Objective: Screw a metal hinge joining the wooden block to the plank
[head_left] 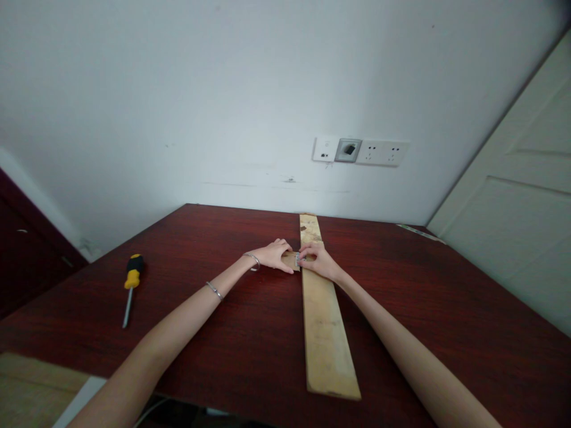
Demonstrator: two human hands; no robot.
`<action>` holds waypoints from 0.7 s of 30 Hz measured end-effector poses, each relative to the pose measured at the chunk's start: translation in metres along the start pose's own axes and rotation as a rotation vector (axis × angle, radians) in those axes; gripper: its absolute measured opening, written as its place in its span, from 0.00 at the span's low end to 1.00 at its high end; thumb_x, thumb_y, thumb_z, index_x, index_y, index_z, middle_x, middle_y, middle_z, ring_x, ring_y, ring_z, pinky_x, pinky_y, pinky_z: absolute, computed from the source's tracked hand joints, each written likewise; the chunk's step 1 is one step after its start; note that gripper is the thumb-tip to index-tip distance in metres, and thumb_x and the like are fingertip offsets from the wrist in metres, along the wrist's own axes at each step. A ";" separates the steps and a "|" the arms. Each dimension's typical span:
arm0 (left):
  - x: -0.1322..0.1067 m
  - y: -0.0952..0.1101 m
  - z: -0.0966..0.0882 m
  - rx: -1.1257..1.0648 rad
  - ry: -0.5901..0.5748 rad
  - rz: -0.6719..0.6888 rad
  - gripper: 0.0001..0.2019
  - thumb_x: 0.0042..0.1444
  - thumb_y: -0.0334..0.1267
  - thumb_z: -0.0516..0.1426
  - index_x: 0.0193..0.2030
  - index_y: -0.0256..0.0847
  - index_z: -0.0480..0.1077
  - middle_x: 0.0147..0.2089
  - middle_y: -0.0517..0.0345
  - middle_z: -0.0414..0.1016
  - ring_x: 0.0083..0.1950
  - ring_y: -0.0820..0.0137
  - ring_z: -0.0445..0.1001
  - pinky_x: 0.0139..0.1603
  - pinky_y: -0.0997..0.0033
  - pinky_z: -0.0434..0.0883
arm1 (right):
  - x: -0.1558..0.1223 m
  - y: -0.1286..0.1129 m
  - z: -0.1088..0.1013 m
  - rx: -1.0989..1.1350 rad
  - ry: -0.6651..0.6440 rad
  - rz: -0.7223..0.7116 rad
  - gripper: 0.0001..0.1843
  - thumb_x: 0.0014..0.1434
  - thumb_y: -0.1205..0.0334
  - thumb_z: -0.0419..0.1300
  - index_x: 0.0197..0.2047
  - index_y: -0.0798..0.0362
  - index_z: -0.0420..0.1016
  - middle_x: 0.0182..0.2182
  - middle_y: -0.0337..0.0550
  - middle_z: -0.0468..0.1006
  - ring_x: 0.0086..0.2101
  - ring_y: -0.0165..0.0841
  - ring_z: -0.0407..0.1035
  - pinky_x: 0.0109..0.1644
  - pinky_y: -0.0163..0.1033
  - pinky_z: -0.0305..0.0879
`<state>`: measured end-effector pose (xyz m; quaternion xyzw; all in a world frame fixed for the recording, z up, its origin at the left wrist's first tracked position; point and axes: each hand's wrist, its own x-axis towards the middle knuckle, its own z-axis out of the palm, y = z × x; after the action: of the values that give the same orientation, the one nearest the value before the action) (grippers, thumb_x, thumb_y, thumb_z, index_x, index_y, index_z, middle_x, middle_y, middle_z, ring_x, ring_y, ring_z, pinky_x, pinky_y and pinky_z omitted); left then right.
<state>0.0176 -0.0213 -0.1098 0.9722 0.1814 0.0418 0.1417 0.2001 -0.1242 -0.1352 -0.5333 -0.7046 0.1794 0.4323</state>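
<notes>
A long pale wooden board [325,333] lies on the dark red table, running from near its front edge back toward the wall. Against the board's left side sits a short piece of wood [290,260]. My left hand [273,255] grips this piece, thumb on the near side and fingers on the far side. At the seam between the two woods is a small silver metal plate [298,259], hinge-like and seemingly with holes. Thumb and fingertips of my right hand [319,260] pinch at it, partly hiding it, while the hand rests over the board.
A yellow and black screwdriver [132,279] lies on the table [200,351] at the left. The white wall behind carries a row of sockets [361,151]. A thin strip [420,233] lies at the back right edge, close to a pale door [521,190].
</notes>
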 end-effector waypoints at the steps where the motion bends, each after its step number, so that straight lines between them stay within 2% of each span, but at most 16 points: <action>1: 0.000 0.000 0.000 -0.009 0.012 0.007 0.34 0.40 0.60 0.62 0.49 0.37 0.66 0.46 0.50 0.64 0.50 0.59 0.61 0.50 0.65 0.62 | 0.000 0.000 0.000 0.000 -0.001 -0.002 0.04 0.47 0.59 0.64 0.27 0.50 0.79 0.38 0.42 0.74 0.42 0.37 0.68 0.54 0.45 0.59; 9: -0.001 0.002 -0.002 -0.041 0.066 0.043 0.31 0.41 0.59 0.62 0.47 0.37 0.67 0.45 0.51 0.65 0.49 0.59 0.61 0.51 0.64 0.61 | -0.001 -0.004 0.001 0.001 -0.002 -0.003 0.03 0.46 0.61 0.64 0.26 0.50 0.79 0.37 0.42 0.73 0.42 0.37 0.67 0.54 0.46 0.59; 13: 0.000 0.001 -0.001 -0.024 0.061 0.040 0.31 0.41 0.59 0.61 0.46 0.37 0.68 0.45 0.50 0.64 0.49 0.59 0.61 0.51 0.63 0.61 | -0.001 -0.007 -0.002 -0.003 -0.018 -0.009 0.07 0.44 0.61 0.65 0.31 0.49 0.79 0.37 0.42 0.75 0.41 0.37 0.68 0.53 0.45 0.59; 16: 0.000 -0.002 0.001 -0.016 0.043 0.025 0.34 0.40 0.61 0.61 0.47 0.37 0.67 0.45 0.50 0.64 0.49 0.58 0.60 0.50 0.63 0.61 | 0.000 -0.008 -0.007 0.103 0.047 0.079 0.11 0.45 0.61 0.63 0.35 0.50 0.79 0.38 0.42 0.77 0.42 0.39 0.69 0.52 0.45 0.60; 21: 0.000 -0.005 0.003 -0.028 0.028 0.005 0.36 0.39 0.63 0.61 0.50 0.37 0.67 0.48 0.50 0.63 0.51 0.58 0.59 0.51 0.64 0.61 | 0.001 -0.007 -0.013 0.276 0.164 0.177 0.11 0.47 0.60 0.58 0.35 0.51 0.78 0.38 0.43 0.79 0.42 0.40 0.71 0.51 0.45 0.62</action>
<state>0.0161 -0.0179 -0.1137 0.9699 0.1803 0.0584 0.1528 0.2068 -0.1289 -0.1229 -0.5415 -0.5862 0.2676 0.5400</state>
